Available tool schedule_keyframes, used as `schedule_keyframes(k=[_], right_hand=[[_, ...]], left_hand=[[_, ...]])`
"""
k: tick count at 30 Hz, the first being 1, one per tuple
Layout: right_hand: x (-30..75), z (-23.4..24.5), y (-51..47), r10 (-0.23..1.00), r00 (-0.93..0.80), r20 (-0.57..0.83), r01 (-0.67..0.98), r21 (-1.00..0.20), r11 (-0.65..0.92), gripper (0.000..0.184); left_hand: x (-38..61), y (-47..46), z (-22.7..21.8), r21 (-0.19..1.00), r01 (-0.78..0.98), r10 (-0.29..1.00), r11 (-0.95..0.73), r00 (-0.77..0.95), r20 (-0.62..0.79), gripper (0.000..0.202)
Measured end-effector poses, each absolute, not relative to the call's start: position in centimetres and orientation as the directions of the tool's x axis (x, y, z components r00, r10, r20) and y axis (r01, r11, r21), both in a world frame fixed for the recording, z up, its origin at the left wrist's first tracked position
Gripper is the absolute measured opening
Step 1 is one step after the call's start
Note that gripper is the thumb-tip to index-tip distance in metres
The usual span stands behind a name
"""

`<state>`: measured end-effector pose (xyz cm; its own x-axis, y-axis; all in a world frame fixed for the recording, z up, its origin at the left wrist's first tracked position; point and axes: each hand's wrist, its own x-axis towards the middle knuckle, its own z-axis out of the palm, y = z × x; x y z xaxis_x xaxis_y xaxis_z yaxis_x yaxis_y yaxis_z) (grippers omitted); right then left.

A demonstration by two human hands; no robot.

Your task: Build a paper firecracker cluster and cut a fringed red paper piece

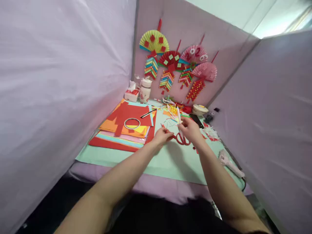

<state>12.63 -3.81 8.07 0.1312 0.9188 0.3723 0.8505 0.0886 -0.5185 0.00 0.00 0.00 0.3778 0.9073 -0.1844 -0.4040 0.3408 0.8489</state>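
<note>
My left hand (pixel 163 136) is closed in a pinch over the middle of the table, with a small red paper piece (pixel 163 125) at its fingertips. To its right, my right hand (pixel 191 129) grips a slim white stick (pixel 178 114) that points up and away from me; its exact kind cannot be made out. Between and just below the hands lie scissors with red handles (pixel 183 139); their blades are mostly hidden. Left of my left hand, a silver ring (pixel 132 123) and a dark pen-like tool (pixel 148 113) rest on stacked coloured paper (pixel 117 138).
A glue gun (pixel 230 163) lies at the right edge. Paper scraps (pixel 173 110) and a dark phone-like slab (pixel 196 120) sit farther back. A white jar (pixel 145 91) and a tissue box (pixel 132 95) stand back left. Paper fan decorations (pixel 171 61) hang on the rear wall.
</note>
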Motion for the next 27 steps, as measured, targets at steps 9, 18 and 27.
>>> schedule_keyframes(k=[9,18,27], right_hand=[[18.3,1.4,-14.4,0.932,0.240,0.273,0.796,-0.605,-0.027,0.016],[18.8,0.3,-15.4,0.922,0.155,0.354,0.868,-0.495,0.044,0.019],[17.2,-0.6,-14.0,0.922,0.099,0.374,0.855,-0.507,0.114,0.014]], left_hand=[[0.0,-0.9,0.6,0.790,-0.423,0.814,0.443,0.560,-0.155,0.020],[0.0,-1.2,0.6,0.804,-0.393,0.800,0.445,0.578,-0.161,0.023],[0.0,-2.2,-0.4,0.997,-0.044,0.830,0.058,0.557,-0.023,0.026]])
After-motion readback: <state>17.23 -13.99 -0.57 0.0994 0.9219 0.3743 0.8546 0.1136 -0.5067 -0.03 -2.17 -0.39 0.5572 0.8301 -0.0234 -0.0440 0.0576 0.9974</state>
